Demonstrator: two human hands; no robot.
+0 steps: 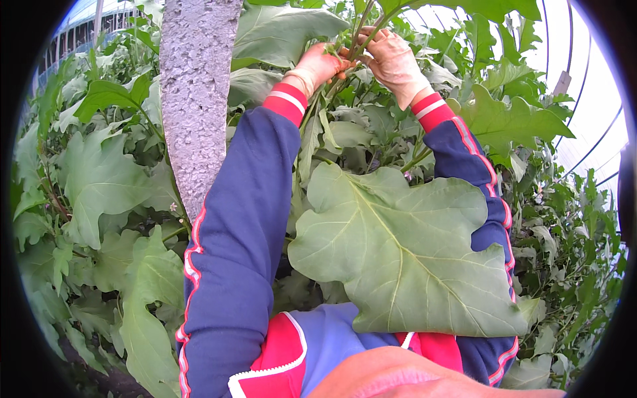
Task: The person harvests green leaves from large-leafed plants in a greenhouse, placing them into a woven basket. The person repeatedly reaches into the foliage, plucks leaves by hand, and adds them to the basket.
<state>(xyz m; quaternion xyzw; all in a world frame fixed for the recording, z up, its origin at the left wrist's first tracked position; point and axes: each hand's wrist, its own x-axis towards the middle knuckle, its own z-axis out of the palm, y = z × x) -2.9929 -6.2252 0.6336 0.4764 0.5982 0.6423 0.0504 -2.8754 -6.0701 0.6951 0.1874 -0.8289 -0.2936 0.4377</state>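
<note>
Both of my hands are raised at the top middle, in thin pale gloves, among the stems of an eggplant plant. My left hand [318, 67] has its fingers closed at the stem [357, 44], beside small green shoots; its fingertips are partly hidden. From the other side, my right hand [395, 62] curls its fingers around the same stem, close to the left fingertips. A broad leaf [398, 244] spreads below the hands, covering part of my right sleeve and chest. Another large leaf [288, 35] lies just above my left hand.
A rough grey post [196, 99] stands close to my left forearm. Dense eggplant foliage [104, 179] crowds the left side, and more plants [562, 239] fill the right. Curved greenhouse ribs [592, 134] and pale sheeting show at the upper right.
</note>
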